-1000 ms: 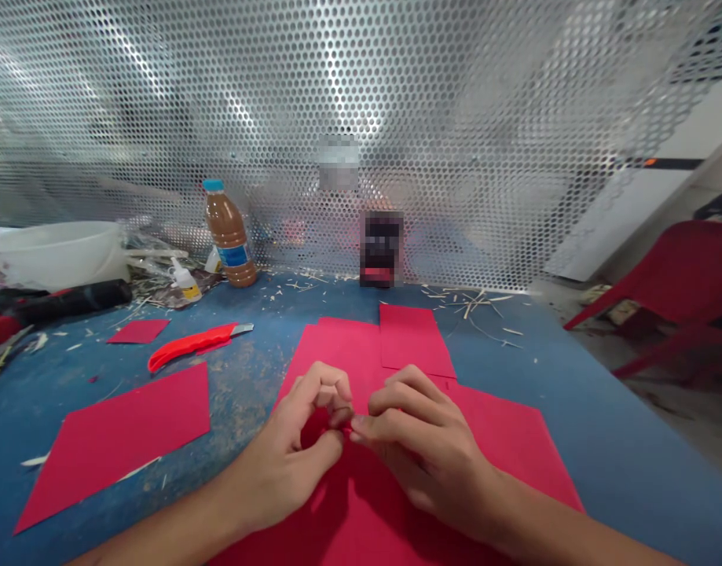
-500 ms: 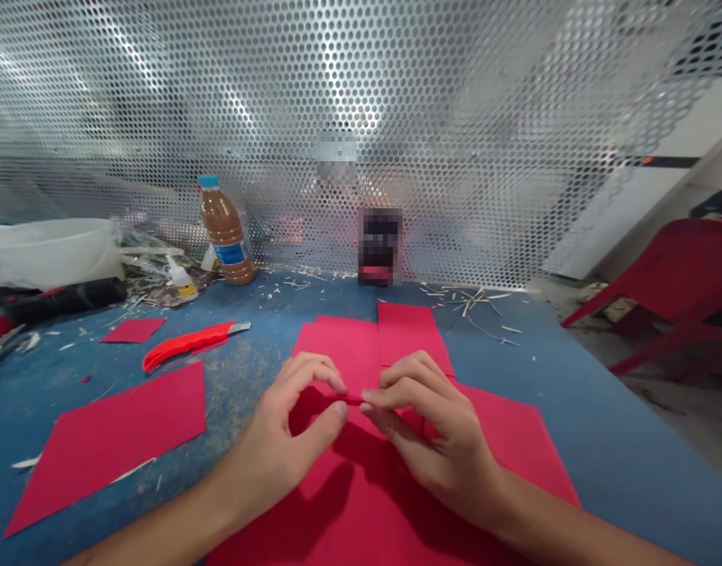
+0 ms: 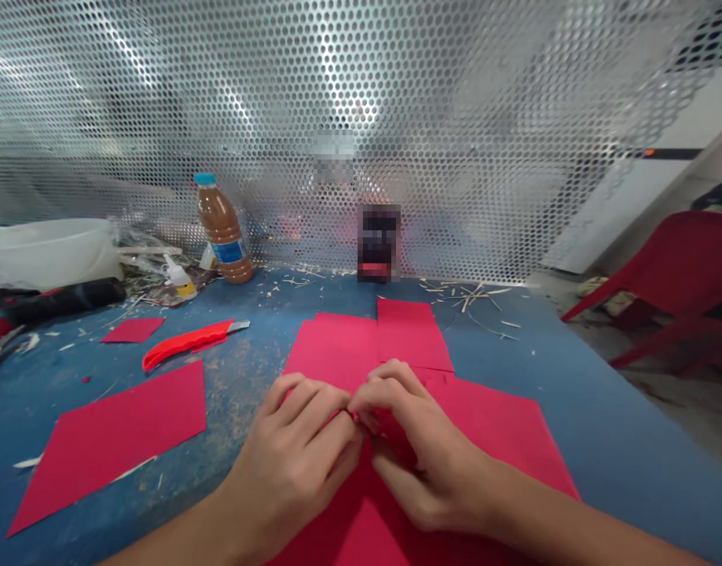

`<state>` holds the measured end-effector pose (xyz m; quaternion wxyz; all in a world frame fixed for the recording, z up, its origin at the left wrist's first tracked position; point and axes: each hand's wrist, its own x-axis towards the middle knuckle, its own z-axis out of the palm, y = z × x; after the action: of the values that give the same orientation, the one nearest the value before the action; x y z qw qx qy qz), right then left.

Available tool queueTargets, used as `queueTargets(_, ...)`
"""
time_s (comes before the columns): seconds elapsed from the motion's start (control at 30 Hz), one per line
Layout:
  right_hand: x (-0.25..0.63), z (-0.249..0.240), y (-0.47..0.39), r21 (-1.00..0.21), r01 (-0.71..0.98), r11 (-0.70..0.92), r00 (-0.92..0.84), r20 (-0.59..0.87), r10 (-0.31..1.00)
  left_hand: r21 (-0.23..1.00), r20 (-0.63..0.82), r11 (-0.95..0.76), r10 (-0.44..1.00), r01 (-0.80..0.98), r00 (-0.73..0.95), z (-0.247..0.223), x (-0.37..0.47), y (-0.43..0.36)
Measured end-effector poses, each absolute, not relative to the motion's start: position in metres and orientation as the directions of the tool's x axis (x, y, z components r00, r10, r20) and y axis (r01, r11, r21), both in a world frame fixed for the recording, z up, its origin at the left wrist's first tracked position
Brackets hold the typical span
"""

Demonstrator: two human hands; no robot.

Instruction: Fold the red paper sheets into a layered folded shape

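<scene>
My left hand [image 3: 305, 452] and my right hand [image 3: 423, 448] meet above the large red sheets [image 3: 502, 417] in front of me. Fingertips of both hands pinch a small red paper piece [image 3: 356, 417], most of it hidden by the fingers. It looks narrow or folded, though its full shape does not show. Beyond the hands, a smaller red paper rectangle [image 3: 413, 334] overlaps another red sheet [image 3: 331, 346]. To the left lies a separate red paper piece [image 3: 119, 436], flat on the blue table.
An orange-red cutter knife [image 3: 189, 343] with its blade out lies left on the blue table [image 3: 625, 464], near a small red square [image 3: 133, 330]. Behind stand a brown-filled bottle [image 3: 224, 228], a glue bottle [image 3: 181, 277] and a white tub [image 3: 54, 251]. A perforated metal panel [image 3: 484, 118] closes the back.
Both hands have drawn closer together and slightly nearer to me. The left hand has turned over, its back now up and fingers curled over the small paper piece.
</scene>
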<state>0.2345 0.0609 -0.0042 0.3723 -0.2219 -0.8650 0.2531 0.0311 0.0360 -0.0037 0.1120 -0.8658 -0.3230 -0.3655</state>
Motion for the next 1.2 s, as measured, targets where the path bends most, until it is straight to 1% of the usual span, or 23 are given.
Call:
queueTargets(0.1, 0.234, 0.0, 0.061, -0.604, 0.23, 0.763, -0.634, 0.502, 0.589, 0.058, 0.706, -0.765, 0.486, 0.642, 0.516, -0.002, 0.03, 0.036)
queueTargets(0.37, 0.238, 0.001, 0.062, -0.656, 0.275, 0.702, -0.653, 0.409, 0.638, 0.116, 0.71, -0.774, 0.503, 0.623, 0.493, -0.001, 0.025, 0.036)
queueTargets(0.47, 0.238, -0.002, 0.065, -0.703, 0.316, 0.637, -0.599, 0.373, 0.708, 0.136, 0.719, -0.77, 0.51, 0.624, 0.472, 0.0, 0.022, 0.035)
queueTargets(0.57, 0.237, -0.003, 0.068, -0.795, 0.317, 0.518, -0.503, 0.322, 0.802, 0.18, 0.738, -0.761, 0.523, 0.623, 0.426, 0.0, 0.02, 0.033)
queueTargets(0.6, 0.237, -0.002, 0.069, -0.829, 0.297, 0.474, -0.469, 0.305, 0.829, 0.221, 0.736, -0.756, 0.544, 0.616, 0.404, 0.001, 0.019, 0.032)
queueTargets(0.63, 0.236, -0.001, 0.07, -0.86, 0.271, 0.432, -0.439, 0.289, 0.851, 0.289, 0.721, -0.742, 0.584, 0.605, 0.372, 0.001, 0.02, 0.032)
queueTargets(0.7, 0.236, 0.001, 0.07, -0.902, 0.226, 0.368, -0.413, 0.253, 0.875, 0.484, 0.649, -0.665, 0.709, 0.569, 0.275, 0.001, 0.021, 0.032)
queueTargets(0.77, 0.236, 0.004, 0.069, -0.923, 0.21, 0.323, -0.435, 0.208, 0.876, 0.687, 0.518, -0.522, 0.84, 0.505, 0.163, 0.0, 0.022, 0.034)
queueTargets(0.8, 0.236, 0.004, 0.069, -0.928, 0.208, 0.307, -0.452, 0.187, 0.872, 0.766, 0.443, -0.444, 0.889, 0.465, 0.118, 0.0, 0.023, 0.035)
queueTargets(0.87, 0.234, 0.005, 0.069, -0.928, 0.217, 0.304, -0.471, 0.174, 0.865, 0.868, 0.309, -0.315, 0.948, 0.384, 0.08, -0.001, 0.023, 0.038)
queueTargets(0.97, 0.232, 0.004, 0.07, -0.903, 0.244, 0.354, -0.455, 0.215, 0.864, 0.937, 0.176, -0.202, 0.978, 0.285, 0.116, -0.002, 0.023, 0.042)
queueTargets(1.03, 0.23, 0.003, 0.072, -0.89, 0.262, 0.374, -0.442, 0.234, 0.866, 0.945, 0.174, -0.196, 0.979, 0.26, 0.107, -0.004, 0.023, 0.042)
queueTargets(1.13, 0.23, 0.002, 0.073, -0.902, 0.257, 0.348, -0.427, 0.217, 0.878, 0.915, 0.229, -0.244, 0.97, 0.321, 0.084, -0.006, 0.025, 0.039)
queueTargets(1.2, 0.231, 0.002, 0.073, -0.918, 0.239, 0.317, -0.417, 0.198, 0.887, 0.88, 0.211, -0.252, 0.967, 0.402, 0.144, -0.005, 0.026, 0.036)
